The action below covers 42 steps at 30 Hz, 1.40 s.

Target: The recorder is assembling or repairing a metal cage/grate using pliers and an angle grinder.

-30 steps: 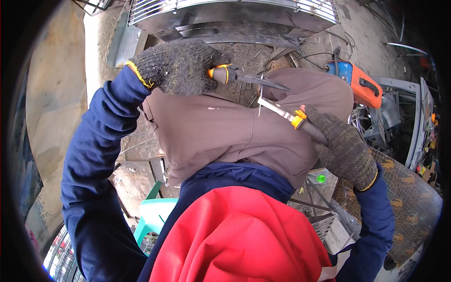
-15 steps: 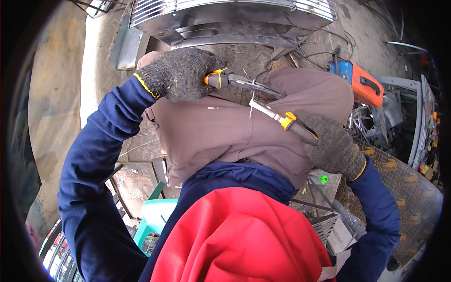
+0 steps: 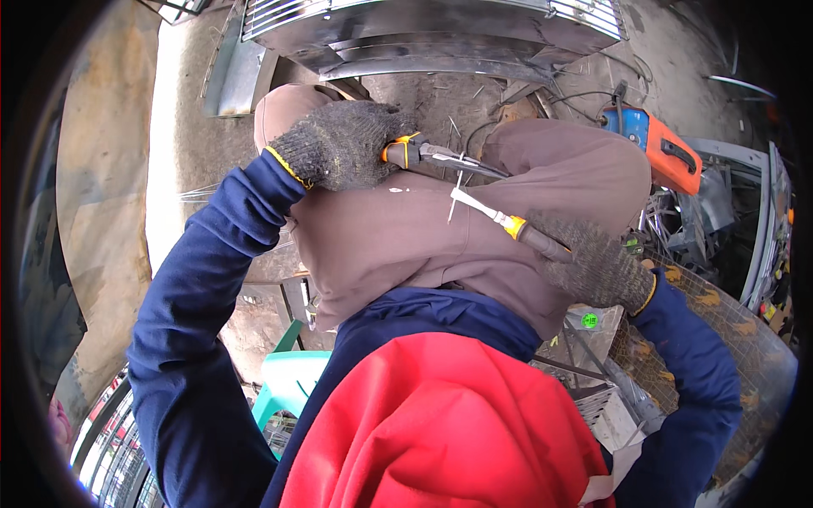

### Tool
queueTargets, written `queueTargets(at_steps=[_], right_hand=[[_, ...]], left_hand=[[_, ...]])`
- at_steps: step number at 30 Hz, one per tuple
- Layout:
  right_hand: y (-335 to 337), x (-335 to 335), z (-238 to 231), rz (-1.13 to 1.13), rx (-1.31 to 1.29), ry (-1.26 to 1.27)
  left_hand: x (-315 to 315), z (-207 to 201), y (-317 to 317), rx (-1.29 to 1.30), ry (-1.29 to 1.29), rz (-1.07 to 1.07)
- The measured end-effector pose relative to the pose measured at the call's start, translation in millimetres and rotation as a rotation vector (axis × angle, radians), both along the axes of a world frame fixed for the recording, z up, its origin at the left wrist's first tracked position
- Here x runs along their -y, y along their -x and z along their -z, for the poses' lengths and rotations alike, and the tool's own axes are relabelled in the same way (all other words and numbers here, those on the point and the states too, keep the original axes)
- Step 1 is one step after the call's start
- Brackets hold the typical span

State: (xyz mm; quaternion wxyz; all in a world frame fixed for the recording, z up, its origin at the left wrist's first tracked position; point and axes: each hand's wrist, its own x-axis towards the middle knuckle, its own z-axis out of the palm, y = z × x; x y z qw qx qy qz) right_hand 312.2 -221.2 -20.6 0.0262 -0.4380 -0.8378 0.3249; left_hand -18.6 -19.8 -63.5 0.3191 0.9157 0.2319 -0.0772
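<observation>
L gloved hand (image 3: 351,146), 11 o'clk, grasps orange-trimmed tool (image 3: 433,155), approx. 1 o'clk. R gloved hand (image 3: 597,261), 3 o'clk, grasps yellow-collared tool (image 3: 515,227), 2 o'clk. Orange-blue machine (image 3: 667,158): 2 o'clk, farther out.

Near fisheye view from the head, steeply downward

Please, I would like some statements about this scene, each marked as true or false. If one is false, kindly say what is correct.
1. The gloved left grip holds a dark-handled tool. True.
2. The right grip is empty. False: it holds a pale-shafted tool.
3. The orange-and-blue machine is to the right of the person's legs. True.
4. The plastic seat is red. False: it is green.
5. Both sleeves are dark blue. True.
</observation>
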Motion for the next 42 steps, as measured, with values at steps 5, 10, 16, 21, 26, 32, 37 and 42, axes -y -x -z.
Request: queueTargets(at_steps=[5,10,16,21,26,32,37,42], right_hand=[[-5,-8,-2,0.034,-0.064,0.205],[-10,-7,4,0.086,-0.152,0.383],[-5,4,20,-0.047,-0.217,0.105],[1,12,15,-0.022,-0.204,0.019],[16,10,7,0.098,-0.380,0.323],[25,15,-8,0.518,-0.581,1.059],[30,22,-1,0.467,-0.633,0.897],[30,23,-3,0.518,-0.696,0.986]], left_hand=[[2,-3,5,0.009,0.107,-0.013],[4,0,4,0.051,0.072,0.017],[6,2,4,0.082,-0.053,0.040],[7,1,4,0.067,-0.035,0.012],[9,1,2,0.112,-0.079,0.027],[12,4,-1,0.156,-0.116,-0.017],[14,6,-1,0.105,-0.174,-0.041],[10,11,-2,0.101,-0.208,-0.004]])
